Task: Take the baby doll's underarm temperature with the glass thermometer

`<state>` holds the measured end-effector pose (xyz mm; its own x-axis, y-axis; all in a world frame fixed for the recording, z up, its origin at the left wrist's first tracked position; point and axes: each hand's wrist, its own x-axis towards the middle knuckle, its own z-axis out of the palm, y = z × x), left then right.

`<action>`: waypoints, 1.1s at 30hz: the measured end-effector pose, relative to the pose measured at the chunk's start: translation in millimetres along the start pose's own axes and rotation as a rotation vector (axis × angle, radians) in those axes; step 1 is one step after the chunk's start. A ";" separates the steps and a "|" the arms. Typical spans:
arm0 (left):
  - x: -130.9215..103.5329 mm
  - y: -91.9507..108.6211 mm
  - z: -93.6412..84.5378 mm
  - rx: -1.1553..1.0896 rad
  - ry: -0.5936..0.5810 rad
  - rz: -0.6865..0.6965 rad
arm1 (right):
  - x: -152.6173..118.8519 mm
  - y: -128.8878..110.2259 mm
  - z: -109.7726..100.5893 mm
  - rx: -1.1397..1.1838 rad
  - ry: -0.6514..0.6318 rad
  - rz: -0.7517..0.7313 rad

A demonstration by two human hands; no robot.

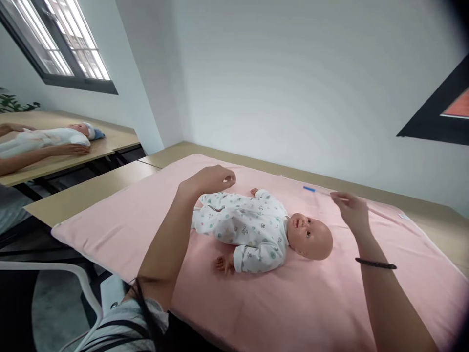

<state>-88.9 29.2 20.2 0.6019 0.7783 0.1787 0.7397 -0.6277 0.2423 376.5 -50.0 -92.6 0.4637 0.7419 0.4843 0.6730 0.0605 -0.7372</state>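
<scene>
A bald baby doll [252,222] in a white patterned sleepsuit lies on its back on a pink blanket [227,293], its head toward the right. Above the doll's legs, my left hand [212,178] has its fingers curled in, and nothing shows in them. My right hand [350,210] is beyond the doll's head, fingers pinched on a thin pale stick with a blue end [309,188]. The blue end points left, over the far part of the blanket. The stick's exact kind is too small to tell.
The wooden table [256,164] borders a white wall. On another table [113,139] at the left, another person's hands [73,149] lie beside a doll [44,138] in white clothes. A white curved chair frame [78,276] stands at lower left.
</scene>
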 end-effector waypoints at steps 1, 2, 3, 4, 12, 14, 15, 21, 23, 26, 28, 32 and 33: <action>-0.4 12.8 -5.9 -0.039 0.067 0.044 | 3.0 -22.3 -10.1 0.062 0.036 -0.021; -1.6 25.5 -9.8 -0.097 0.155 0.087 | 3.4 -47.4 -18.6 0.116 0.072 -0.051; -3.3 37.5 -11.9 -0.165 0.235 0.134 | 0.8 -74.3 -25.0 0.195 0.107 -0.090; -5.2 48.1 -12.2 -0.235 0.305 0.180 | -4.6 -101.9 -28.6 0.360 0.128 -0.132; -16.2 71.1 -1.2 -0.464 0.565 0.454 | -75.3 -225.7 4.6 0.562 0.005 -0.252; -19.5 69.2 -3.3 -0.471 0.568 0.474 | -82.5 -227.4 11.9 0.571 0.021 -0.239; -21.5 68.5 -4.7 -0.477 0.560 0.483 | -84.1 -227.2 14.3 0.572 0.039 -0.229; -30.2 68.8 -9.2 -0.541 0.690 0.427 | -80.8 -222.2 20.3 0.574 -0.078 -0.186; -29.9 69.5 -8.5 -0.559 0.723 0.397 | -78.2 -218.7 21.9 0.554 -0.155 -0.188; -27.1 70.4 -6.9 -0.563 0.730 0.389 | -74.9 -213.6 23.2 0.490 -0.232 -0.205; -25.4 70.8 -6.2 -0.542 0.711 0.394 | -72.8 -211.5 20.2 0.454 -0.226 -0.229; -27.7 70.8 -8.0 -0.533 0.678 0.410 | -66.4 -204.0 -4.4 0.522 -0.041 -0.287; -29.5 70.6 -9.1 -0.549 0.696 0.410 | -63.8 -199.6 -13.7 0.626 0.051 -0.301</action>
<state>-57.1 -37.9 40.7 0.3389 0.4459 0.8284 0.1634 -0.8950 0.4150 220.5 -118.5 30.1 0.3458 0.6007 0.7208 0.3249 0.6440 -0.6926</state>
